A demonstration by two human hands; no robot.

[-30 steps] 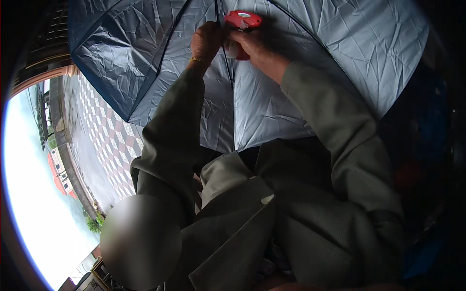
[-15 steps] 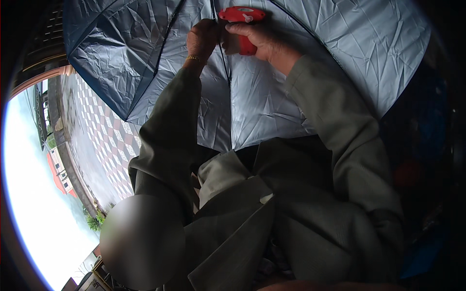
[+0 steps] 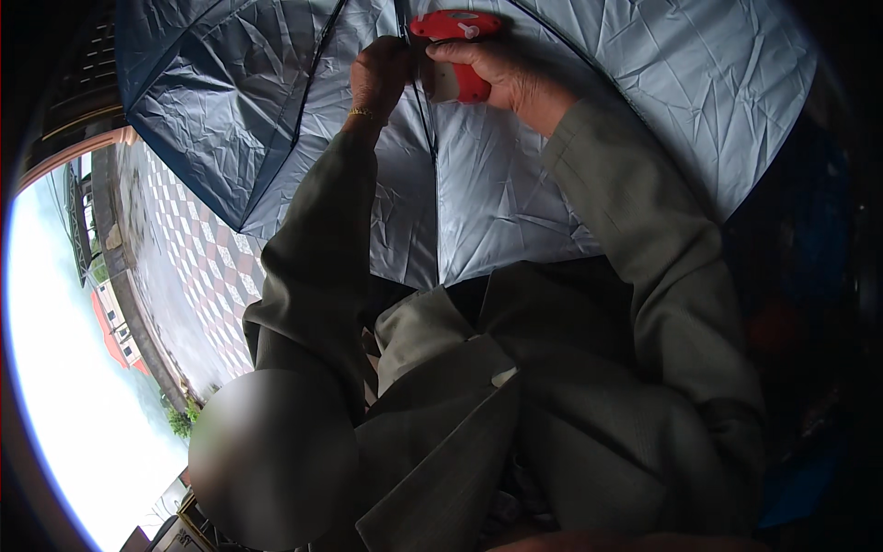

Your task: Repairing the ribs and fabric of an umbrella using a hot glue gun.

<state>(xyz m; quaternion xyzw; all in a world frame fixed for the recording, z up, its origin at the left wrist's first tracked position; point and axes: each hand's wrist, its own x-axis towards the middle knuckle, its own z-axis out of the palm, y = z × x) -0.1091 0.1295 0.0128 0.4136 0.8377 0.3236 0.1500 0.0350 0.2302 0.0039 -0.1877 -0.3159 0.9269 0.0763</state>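
An open umbrella with creased silvery fabric [image 3: 515,207] fills the far part of the scene, reaching toward the person's lap. At its far middle, the right hand [image 3: 517,81] is wrapped around a red plastic handheld device with a pale panel [image 3: 457,25]. Just left of it, the left hand [image 3: 379,75] is curled against a thin black umbrella rib [image 3: 433,138] — what its fingertips pinch, I cannot tell. Grey-and-white patterned paving [image 3: 204,235] lies to the left.
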